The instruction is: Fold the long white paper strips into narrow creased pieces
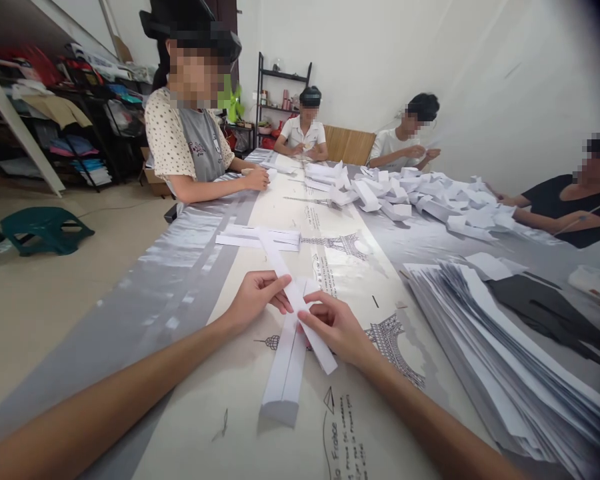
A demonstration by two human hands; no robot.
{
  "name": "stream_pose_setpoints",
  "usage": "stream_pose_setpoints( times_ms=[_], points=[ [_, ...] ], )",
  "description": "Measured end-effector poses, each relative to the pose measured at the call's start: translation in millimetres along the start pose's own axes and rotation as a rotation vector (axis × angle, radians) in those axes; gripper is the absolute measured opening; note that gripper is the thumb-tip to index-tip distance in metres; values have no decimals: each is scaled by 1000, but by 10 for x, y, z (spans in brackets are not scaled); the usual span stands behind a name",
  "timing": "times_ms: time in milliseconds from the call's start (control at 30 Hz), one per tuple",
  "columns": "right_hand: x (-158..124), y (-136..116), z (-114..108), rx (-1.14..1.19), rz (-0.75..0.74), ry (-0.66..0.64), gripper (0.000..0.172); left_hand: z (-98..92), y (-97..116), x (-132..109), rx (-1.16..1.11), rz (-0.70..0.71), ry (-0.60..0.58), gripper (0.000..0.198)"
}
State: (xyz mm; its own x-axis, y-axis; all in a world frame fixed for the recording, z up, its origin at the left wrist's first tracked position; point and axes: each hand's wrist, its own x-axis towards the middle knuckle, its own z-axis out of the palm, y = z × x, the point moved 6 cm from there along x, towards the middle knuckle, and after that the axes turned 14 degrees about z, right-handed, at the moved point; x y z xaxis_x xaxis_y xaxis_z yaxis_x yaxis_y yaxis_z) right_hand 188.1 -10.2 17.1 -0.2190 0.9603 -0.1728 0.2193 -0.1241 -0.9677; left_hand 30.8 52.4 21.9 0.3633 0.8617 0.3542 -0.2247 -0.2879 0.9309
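Between both hands is a long folded strip of white paper (316,331), held slantwise above the table. My left hand (260,293) pinches its upper left edge between thumb and fingers. Lower down, my right hand (333,323) grips the same strip from the right side, fingers curled behind it. Beneath it lies another folded paper strip (280,380) with a lengthwise seam, its near end slightly raised. Farther off, more folded paper strips (230,240) lie crosswise on the table, close to the far end of the held strip.
A thick stack of white sheets (460,360) lies at the right beside a dark flat item (545,313). A heap of folded paper pieces (410,190) covers the far right of the printed tablecloth (205,387). Several people sit or stand around the table. A green stool (45,223) stands at left.
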Motion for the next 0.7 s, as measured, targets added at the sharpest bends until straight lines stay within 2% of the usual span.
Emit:
stream_pose_setpoints(
  times_ms=[133, 367, 600, 700],
  points=[
    [-1, 9, 36, -32, 54, -93, 35, -73, 10, 20, 5, 27, 79, 42],
    [-10, 13, 26, -76, 37, -99, 37, -26, 37, 37, -128, -50, -15, 33],
    [-13, -43, 39, -142, 32, -93, 42, -62, -3, 59, -28, -42, 11, 31],
    [-11, -50, 36, -143, 24, -90, 42, -66, 0, 58, -76, -47, 14, 30]
  ],
)
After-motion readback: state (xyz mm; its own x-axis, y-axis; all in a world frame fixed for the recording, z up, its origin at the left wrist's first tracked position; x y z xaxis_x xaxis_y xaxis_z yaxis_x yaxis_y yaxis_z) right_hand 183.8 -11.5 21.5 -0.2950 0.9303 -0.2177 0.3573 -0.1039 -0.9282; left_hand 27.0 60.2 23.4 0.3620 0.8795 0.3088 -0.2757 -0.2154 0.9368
